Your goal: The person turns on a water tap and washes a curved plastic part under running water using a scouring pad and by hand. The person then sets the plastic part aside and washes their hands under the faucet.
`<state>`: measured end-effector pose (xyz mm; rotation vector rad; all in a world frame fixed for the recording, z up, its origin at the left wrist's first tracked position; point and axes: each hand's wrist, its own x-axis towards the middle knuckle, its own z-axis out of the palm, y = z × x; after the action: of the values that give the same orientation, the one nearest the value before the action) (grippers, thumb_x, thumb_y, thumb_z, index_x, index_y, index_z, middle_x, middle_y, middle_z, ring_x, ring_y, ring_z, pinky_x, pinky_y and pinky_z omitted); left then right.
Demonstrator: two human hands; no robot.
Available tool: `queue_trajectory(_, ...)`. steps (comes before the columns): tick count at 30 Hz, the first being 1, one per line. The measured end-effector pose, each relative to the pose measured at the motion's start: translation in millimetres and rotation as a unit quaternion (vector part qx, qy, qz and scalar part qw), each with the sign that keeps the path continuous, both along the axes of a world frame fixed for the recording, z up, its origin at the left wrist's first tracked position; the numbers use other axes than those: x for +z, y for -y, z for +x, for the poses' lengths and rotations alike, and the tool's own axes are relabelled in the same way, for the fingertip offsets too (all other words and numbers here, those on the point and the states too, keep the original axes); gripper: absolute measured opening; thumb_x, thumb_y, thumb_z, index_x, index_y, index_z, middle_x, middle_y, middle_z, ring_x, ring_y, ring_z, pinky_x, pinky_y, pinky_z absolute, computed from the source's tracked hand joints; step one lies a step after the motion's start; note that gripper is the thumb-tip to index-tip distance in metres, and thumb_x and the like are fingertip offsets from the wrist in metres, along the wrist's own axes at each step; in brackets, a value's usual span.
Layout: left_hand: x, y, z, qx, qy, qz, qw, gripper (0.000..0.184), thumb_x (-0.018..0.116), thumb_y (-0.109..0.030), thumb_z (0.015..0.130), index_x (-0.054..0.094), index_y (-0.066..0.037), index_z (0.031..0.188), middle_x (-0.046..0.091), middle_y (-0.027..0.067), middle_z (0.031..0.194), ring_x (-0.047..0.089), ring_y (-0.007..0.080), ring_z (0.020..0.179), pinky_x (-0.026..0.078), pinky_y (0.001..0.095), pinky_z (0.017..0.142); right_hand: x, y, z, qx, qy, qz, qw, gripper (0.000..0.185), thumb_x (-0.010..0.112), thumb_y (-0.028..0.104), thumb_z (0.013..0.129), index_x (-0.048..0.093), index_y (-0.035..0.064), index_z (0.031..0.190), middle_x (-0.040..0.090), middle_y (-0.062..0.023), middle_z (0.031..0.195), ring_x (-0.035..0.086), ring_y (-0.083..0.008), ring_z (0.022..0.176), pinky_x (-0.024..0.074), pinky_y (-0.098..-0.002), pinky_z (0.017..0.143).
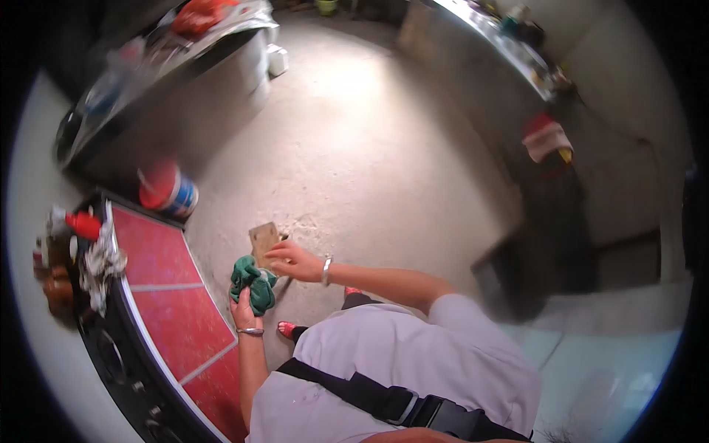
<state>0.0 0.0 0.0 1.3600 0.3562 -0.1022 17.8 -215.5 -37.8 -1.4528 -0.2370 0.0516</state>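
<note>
A crumpled green cloth (253, 286) is bunched up in my left hand (242, 311), whose fingers are wrapped round its lower left side. My right hand (294, 262) hovers just above and to the right of the cloth, palm down. Its fingers are loosely stretched and slightly bent, with nothing visible in them. Whether the fingertips touch the cloth I cannot tell. Below my hands, a small wooden stool or board (263, 238) is on the floor, partly hidden by the hand and cloth.
Left of me runs a red-tiled counter front (173, 314), with a rumpled pale cloth (102, 266) and a red item (83, 224) on top. A red, white and blue bucket (176, 193) stands beyond it. A cluttered ledge (509, 48) lines the right side; concrete floor (354, 162) lies ahead.
</note>
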Motion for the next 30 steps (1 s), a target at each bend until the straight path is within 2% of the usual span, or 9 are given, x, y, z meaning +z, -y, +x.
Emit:
queue_trajectory(2,-7,-22,34,-0.001,0.005,0.01,1.0,0.035,0.058,-0.003,0.081,0.052,-0.004,0.115,0.059,0.0091,0.105,0.059,0.0203,0.092,0.05,0.0334,0.081,-17,33,2,-0.103,-0.045,-0.025,0.993,0.03,0.056,0.026,0.085,0.065,0.0032,0.102,0.06,-0.0168,0.102,0.054,-0.0267,0.101,0.0428,-0.0342,0.088)
queue_trajectory(3,-59,10,-29,-0.038,-0.034,-0.032,0.998,0.035,0.058,-0.003,0.08,0.052,-0.003,0.114,0.06,0.0091,0.105,0.06,0.0205,0.091,0.051,0.0338,0.08,-34,98,-111,-0.193,-0.104,-0.124,0.968,0.028,0.055,0.025,0.085,0.065,0.002,0.1,0.063,-0.0154,0.096,0.058,-0.0249,0.095,0.0451,-0.0337,0.084)
queue_trajectory(8,-109,-31,-70,0.001,-0.151,0.064,0.987,0.033,0.061,-0.004,0.078,0.055,-0.003,0.11,0.061,0.0099,0.101,0.061,0.0229,0.084,0.053,0.0369,0.073,-52,194,-304,-0.401,-0.34,-0.099,0.845,0.023,0.055,0.019,0.086,0.065,0.0011,0.094,0.066,-0.0094,0.085,0.061,-0.0164,0.077,0.0479,-0.0291,0.07)
queue_trajectory(11,-160,-36,-42,0.043,-0.185,0.141,0.972,0.034,0.062,0.0,0.075,0.055,-0.002,0.109,0.061,0.0103,0.099,0.062,0.0236,0.081,0.053,0.0375,0.071,-62,253,-343,-0.487,-0.401,-0.082,0.772,0.02,0.053,0.02,0.087,0.064,0.0061,0.095,0.058,0.0007,0.076,0.052,-0.0082,0.067,0.0464,-0.0239,0.056)
queue_trajectory(15,-180,1,5,0.049,-0.201,0.281,0.937,0.041,0.061,0.006,0.072,0.055,-0.003,0.111,0.061,0.0111,0.101,0.062,0.0257,0.082,0.052,0.0394,0.07,-76,310,-352,-0.593,-0.429,-0.013,0.681,0.022,0.057,0.021,0.082,0.066,0.0029,0.09,0.062,-0.0033,0.07,0.053,-0.0132,0.059,0.0468,-0.03,0.059)
queue_trajectory(19,-208,69,72,0.081,-0.248,0.315,0.912,0.043,0.063,0.005,0.071,0.055,-0.001,0.112,0.062,0.0141,0.104,0.061,0.0265,0.085,0.052,0.0398,0.072,-172,417,-353,-0.595,-0.447,-0.269,0.611,0.023,0.053,0.023,0.082,0.064,0.0019,0.085,0.064,-0.0119,0.075,0.061,-0.0231,0.07,0.0471,-0.037,0.063)
queue_trajectory(21,-223,120,113,0.085,-0.249,0.301,0.917,0.042,0.063,0.004,0.071,0.055,0.0,0.113,0.061,0.0147,0.105,0.061,0.0264,0.085,0.051,0.0392,0.073,-164,473,-348,-0.542,-0.597,-0.198,0.558,0.025,0.05,0.021,0.084,0.062,-0.0014,0.084,0.063,-0.0166,0.079,0.061,-0.0232,0.072,0.0458,-0.0361,0.063)
queue_trajectory(25,-251,246,187,0.049,-0.226,0.247,0.941,0.042,0.063,0.002,0.072,0.053,0.001,0.114,0.06,0.0158,0.108,0.061,0.0262,0.085,0.051,0.0382,0.074,-328,567,-440,-0.38,-0.75,-0.178,0.51,0.03,0.045,0.018,0.085,0.058,-0.0093,0.084,0.062,-0.0183,0.08,0.055,-0.0241,0.068,0.0448,-0.0388,0.064)
queue_trajectory(30,-226,465,265,-0.097,-0.184,0.234,0.95,0.036,0.06,0.002,0.074,0.053,-0.001,0.109,0.06,0.0118,0.103,0.061,0.0229,0.085,0.052,0.0366,0.074,-185,621,-384,-0.6,-0.666,-0.027,0.443,0.027,0.046,0.016,0.084,0.06,-0.0052,0.094,0.064,-0.0169,0.09,0.061,-0.0243,0.084,0.0458,-0.0384,0.066)
